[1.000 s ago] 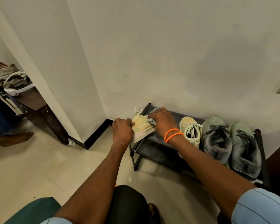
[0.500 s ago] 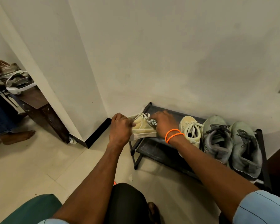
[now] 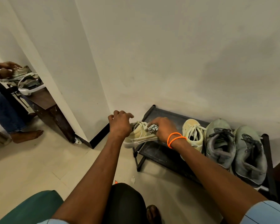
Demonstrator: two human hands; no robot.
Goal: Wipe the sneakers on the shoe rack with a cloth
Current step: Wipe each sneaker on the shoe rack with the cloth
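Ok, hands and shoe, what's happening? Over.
Right hand presses balled cloth on cream sneaker. Left hand loose above its heel. Nothing in the way.

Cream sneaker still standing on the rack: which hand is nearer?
Right. The right hand, holding the cloth, is just left of the cream sneaker on the rack. The left hand is farther left, beyond the other cream sneaker.

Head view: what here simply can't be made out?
- Cloth: mostly hidden in the right hand.
- Cream sneaker: its heel is behind the left hand.
- Left hand's grip: can't tell whether it touches the sneaker.
- Rack: its right end is cut off.
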